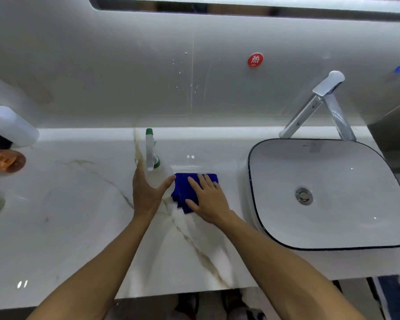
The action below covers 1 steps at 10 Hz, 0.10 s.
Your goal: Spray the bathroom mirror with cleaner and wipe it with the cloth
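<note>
A clear spray bottle with a white trigger head and green nozzle stands on the marble counter, near the back wall. My left hand is open just in front of it, thumb and fingers spread on either side of the bottle's lower body, not closed on it. A folded blue cloth lies flat on the counter to the right of the bottle. My right hand rests flat on top of the cloth with fingers spread. The mirror's lit lower edge runs along the top of the view.
A white basin with a dark rim sits at the right, with a chrome tap behind it. A large white bottle and other toiletries stand at the far left. A red sticker is on the wall.
</note>
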### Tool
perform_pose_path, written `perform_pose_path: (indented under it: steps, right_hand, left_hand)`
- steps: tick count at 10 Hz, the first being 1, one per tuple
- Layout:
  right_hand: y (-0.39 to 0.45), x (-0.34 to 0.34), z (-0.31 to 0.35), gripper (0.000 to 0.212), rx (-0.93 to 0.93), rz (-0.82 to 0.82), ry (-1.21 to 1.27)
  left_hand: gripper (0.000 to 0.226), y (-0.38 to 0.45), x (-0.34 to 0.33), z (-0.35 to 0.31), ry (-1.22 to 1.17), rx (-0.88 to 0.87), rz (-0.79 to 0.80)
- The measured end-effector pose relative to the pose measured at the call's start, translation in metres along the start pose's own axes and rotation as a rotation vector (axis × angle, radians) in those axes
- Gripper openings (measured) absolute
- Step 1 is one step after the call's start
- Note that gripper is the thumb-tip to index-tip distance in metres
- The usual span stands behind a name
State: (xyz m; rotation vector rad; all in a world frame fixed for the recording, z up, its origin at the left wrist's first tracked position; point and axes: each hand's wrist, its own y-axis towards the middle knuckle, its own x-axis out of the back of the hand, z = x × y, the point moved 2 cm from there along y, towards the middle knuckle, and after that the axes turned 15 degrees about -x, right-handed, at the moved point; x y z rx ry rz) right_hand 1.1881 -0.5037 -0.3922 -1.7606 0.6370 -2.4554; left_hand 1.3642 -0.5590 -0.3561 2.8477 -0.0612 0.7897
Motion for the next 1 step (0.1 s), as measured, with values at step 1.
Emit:
perform_pose_path:
  steps: [1]
  right_hand:
    - [-0.0164, 0.0276, -0.0085, 0.055, 0.022, -0.171, 0.074]
  left_hand:
    - [0.082, -0.0203, 0.0056, -0.0068, -0.027, -0.004, -0.161]
